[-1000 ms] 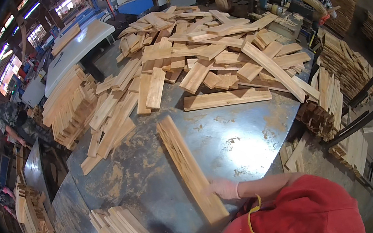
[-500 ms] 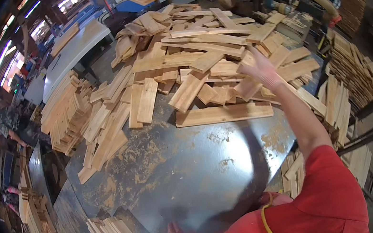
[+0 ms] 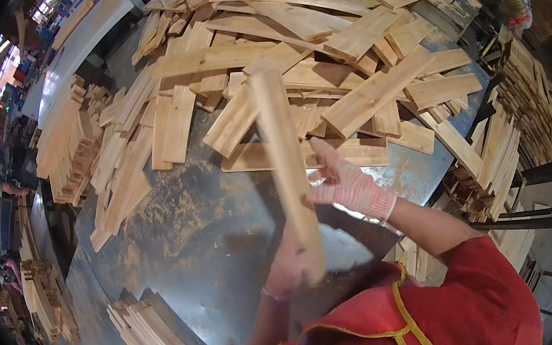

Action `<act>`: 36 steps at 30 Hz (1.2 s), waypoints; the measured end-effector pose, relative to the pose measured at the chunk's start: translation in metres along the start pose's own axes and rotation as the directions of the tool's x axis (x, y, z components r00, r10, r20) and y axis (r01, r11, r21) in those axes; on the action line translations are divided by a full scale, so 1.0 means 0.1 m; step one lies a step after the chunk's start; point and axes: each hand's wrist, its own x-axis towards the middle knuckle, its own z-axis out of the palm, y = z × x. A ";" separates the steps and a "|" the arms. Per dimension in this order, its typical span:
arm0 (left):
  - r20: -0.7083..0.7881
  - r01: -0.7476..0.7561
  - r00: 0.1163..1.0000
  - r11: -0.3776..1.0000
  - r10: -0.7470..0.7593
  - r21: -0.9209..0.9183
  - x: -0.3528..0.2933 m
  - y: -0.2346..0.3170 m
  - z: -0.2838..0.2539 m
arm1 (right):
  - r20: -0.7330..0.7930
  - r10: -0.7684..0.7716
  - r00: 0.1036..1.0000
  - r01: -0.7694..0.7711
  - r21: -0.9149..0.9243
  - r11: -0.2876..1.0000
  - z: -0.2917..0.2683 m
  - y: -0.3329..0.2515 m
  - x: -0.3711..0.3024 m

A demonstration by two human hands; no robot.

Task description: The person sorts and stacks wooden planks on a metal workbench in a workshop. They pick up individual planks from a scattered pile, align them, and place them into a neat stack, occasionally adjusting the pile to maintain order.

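A wooden board [image 3: 285, 164] is held up over the metal table, its narrow length running away from me and slightly blurred. My left hand [image 3: 291, 264], also smeared, is closed round its near end, and the board hides part of the fingers. Beside the board's right edge is my right hand [image 3: 353, 189], in a pale knit glove. Its thumb and fingers are spread, with the thumb side up against the board; whether it touches cannot be made out. Beyond both hands lies a big loose heap of boards [image 3: 378, 89].
The metal table [image 3: 181, 251] carries patches of sawdust. A row of boards [image 3: 162, 343] stands at its near left, and a neater stack [image 3: 66, 154] at the far left. More planks [image 3: 500, 146] are piled beyond the right edge, near dark metal bars [image 3: 547, 217].
My right hand has drawn back from the heap towards me. A board now stands raised between my hands, and my left hand has come up from the table's near edge onto it. The view has shifted.
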 end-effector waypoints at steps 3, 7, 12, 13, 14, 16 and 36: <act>-0.022 0.136 0.988 0.931 -0.153 -0.338 0.04 0.08 -0.22 | -0.250 0.311 0.917 -0.102 0.607 0.788 -0.14 0.27 0.25; -0.222 0.175 0.943 0.935 -0.250 -0.308 -0.50 -0.08 -0.57 | -0.200 0.288 0.936 -0.010 0.806 0.592 -0.83 0.57 0.63; -0.611 0.083 0.780 0.991 -0.133 -0.109 -1.58 -0.66 -1.11 | -0.276 0.182 0.944 0.069 0.704 0.707 -0.86 0.89 0.54; -0.691 0.048 0.712 0.991 -0.123 -0.127 -1.86 -0.77 -1.22 | -0.238 0.154 0.959 0.061 0.703 0.708 -0.63 0.97 0.36; -0.746 0.012 0.657 0.990 -0.111 -0.137 -2.11 -0.83 -1.34 | -0.182 0.134 0.974 0.038 0.716 0.697 -0.32 1.05 0.11; -0.870 0.422 0.476 0.901 -0.124 0.103 -2.60 -0.46 -1.56 | -0.060 0.097 0.993 -0.018 0.751 0.660 0.70 0.91 -0.49; -0.859 0.635 0.328 0.581 0.393 0.508 -4.70 -0.72 -2.21 | 0.768 0.446 0.459 0.090 -0.540 0.837 5.43 2.37 -1.57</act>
